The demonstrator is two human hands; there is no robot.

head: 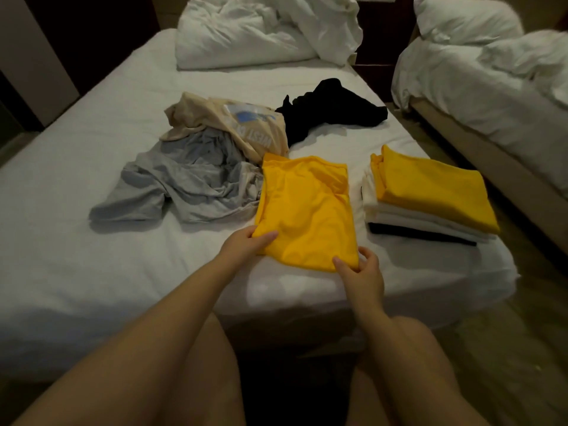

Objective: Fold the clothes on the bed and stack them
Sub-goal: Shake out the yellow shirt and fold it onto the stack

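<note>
A partly folded yellow shirt (304,207) lies on the white bed (92,265) in front of me. My left hand (246,241) pinches its near left corner, thumb on top. My right hand (361,269) pinches its near right corner. To the right stands a stack of folded clothes (430,210) with a yellow piece on top, white ones below and a dark one at the bottom. Unfolded clothes lie behind: a grey shirt (184,182), a beige printed shirt (233,124) and a black garment (332,109).
A rumpled white duvet (261,29) is heaped at the head of the bed. A second bed (491,87) with white bedding stands to the right across a narrow floor gap. The bed's near edge is just below my hands.
</note>
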